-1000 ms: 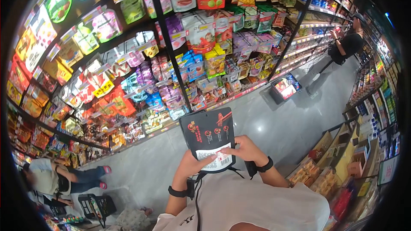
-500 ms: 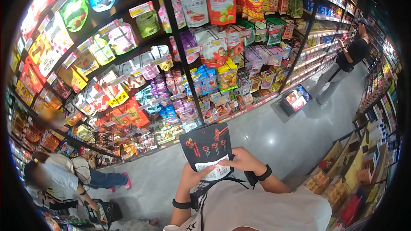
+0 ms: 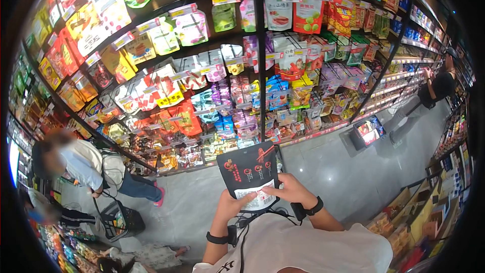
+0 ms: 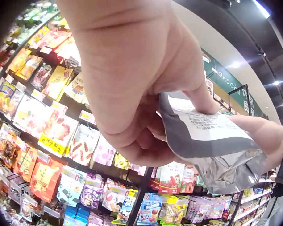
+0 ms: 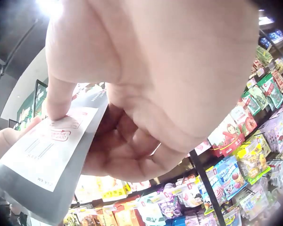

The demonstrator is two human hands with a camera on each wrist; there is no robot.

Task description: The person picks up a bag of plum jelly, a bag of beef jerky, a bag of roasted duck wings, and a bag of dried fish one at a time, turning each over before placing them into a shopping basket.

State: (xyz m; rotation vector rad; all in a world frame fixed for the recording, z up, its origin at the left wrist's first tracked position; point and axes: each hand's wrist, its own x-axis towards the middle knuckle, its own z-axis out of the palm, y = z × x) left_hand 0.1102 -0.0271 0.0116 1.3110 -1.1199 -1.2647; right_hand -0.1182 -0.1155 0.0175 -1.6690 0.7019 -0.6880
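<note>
A black snack pouch (image 3: 247,169) with red print and a white label is held in front of the person's chest, its labelled face toward the head camera. On its left edge the left hand (image 3: 230,206) grips it, thumb over the label and fingers curled behind. The right hand (image 3: 292,190) grips the opposite edge the same way, thumb also on the label. In the left wrist view the silvery bottom of the pouch (image 4: 221,162) shows beneath the left hand (image 4: 132,70). Barcode lines on the label (image 5: 49,146) appear beside the right hand (image 5: 151,70) in the right wrist view.
Shelves of hanging snack bags (image 3: 187,116) run along the far side of the aisle. At left, a person (image 3: 96,164) carries a black basket (image 3: 121,220). Another person (image 3: 439,83) stands at far right near a box with a lit screen (image 3: 370,130). Cartons (image 3: 429,217) line the lower right.
The head view has swung left, so shelves shift rightward. The person with the basket has come closer from the left. Both hands keep their grip on the pouch.
</note>
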